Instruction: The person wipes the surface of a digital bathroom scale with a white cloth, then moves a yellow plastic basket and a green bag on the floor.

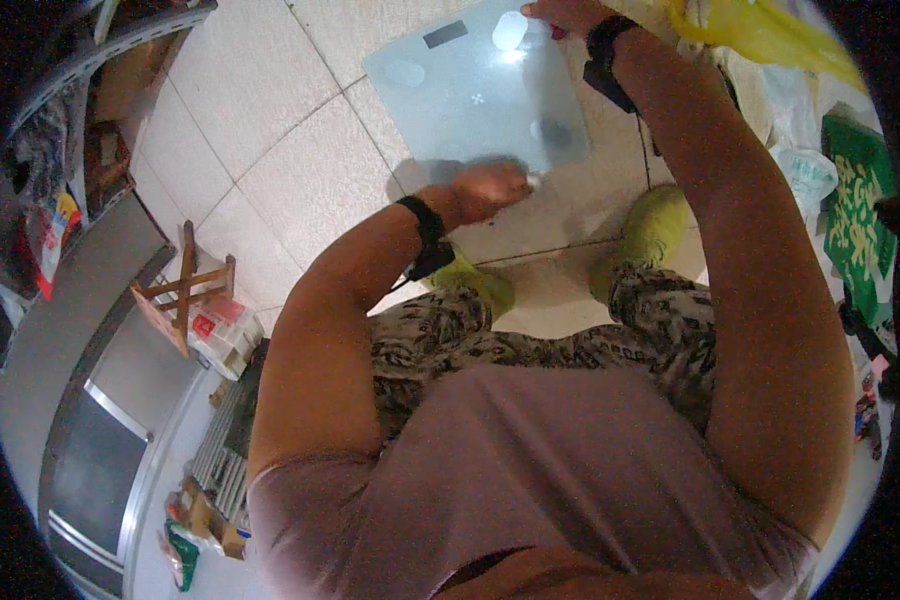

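A pale, glass-topped bathroom scale (465, 112) lies before me on the tiled floor. It has a dark display window (445, 34) and light oval pads; a lamp reflects in its top. My left hand (491, 187) is at the scale's near edge, blurred, with its fingers curled. Something small and white (534, 181) shows at its fingertips, too blurred to name. My right hand (570, 15) is at the scale's far right corner, one finger reaching over the top. The picture's upper edge cuts it off, and a small red spot shows beneath it.
My yellow-green shoes (654, 225) stand close behind the scale. Plastic bags and a green bag with writing (859, 210) lie to the right, a yellow bag (780, 41) at the upper right. A small wooden folding stool (187, 292) and a metal shelf (112, 75) stand left.
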Available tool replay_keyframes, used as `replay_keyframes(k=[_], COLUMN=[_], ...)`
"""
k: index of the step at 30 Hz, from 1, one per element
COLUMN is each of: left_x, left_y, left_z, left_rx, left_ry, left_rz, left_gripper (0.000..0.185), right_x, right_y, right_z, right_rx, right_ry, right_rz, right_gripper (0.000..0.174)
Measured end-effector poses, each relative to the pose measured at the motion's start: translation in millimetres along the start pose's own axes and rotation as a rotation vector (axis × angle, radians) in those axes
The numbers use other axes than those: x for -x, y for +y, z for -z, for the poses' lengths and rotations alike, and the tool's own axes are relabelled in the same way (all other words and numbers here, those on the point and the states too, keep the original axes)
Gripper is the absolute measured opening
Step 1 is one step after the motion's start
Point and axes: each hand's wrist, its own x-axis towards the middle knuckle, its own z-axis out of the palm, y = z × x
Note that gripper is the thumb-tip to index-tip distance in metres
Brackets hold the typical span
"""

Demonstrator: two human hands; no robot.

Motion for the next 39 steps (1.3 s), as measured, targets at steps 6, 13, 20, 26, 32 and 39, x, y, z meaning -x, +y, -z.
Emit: replay_keyframes(k=[6, 13, 20, 26, 32, 39], left_x=[16, -28, -10, 22, -20, 32], left_y=[-71, -83, -83, -92, -90, -71], left_z=[75, 97, 86, 107, 93, 90], left_rx=[0.038, -0.05, -0.331, -0.275, -0.294, -0.27], left_ry=[0.895, 0.994, 0.559, 0.68, 0.702, 0.454], left_rz=[0.488, 0.781, 0.406, 0.524, 0.47, 0.313], left_gripper=[0.036, 0.029, 0.034, 0.03, 0.032, 0.028], right_x=[-4, -6, -14, -4, -6, -11], right_y=[15, 6, 22, 31, 28, 41], right_z=[-3, 5, -6, -14, -10, -13], right_rx=[0.027, -0.12, 0.568, -0.054, -0.181, 0.036], right_ry=[0.091, -0.09, 0.26, 0.137, 0.028, 0.079], right_rz=[0.145, -0.103, 0.533, 0.186, -0.032, 0.138], right_gripper=[0.028, 0.017, 0.024, 0.028, 0.027, 0.027])
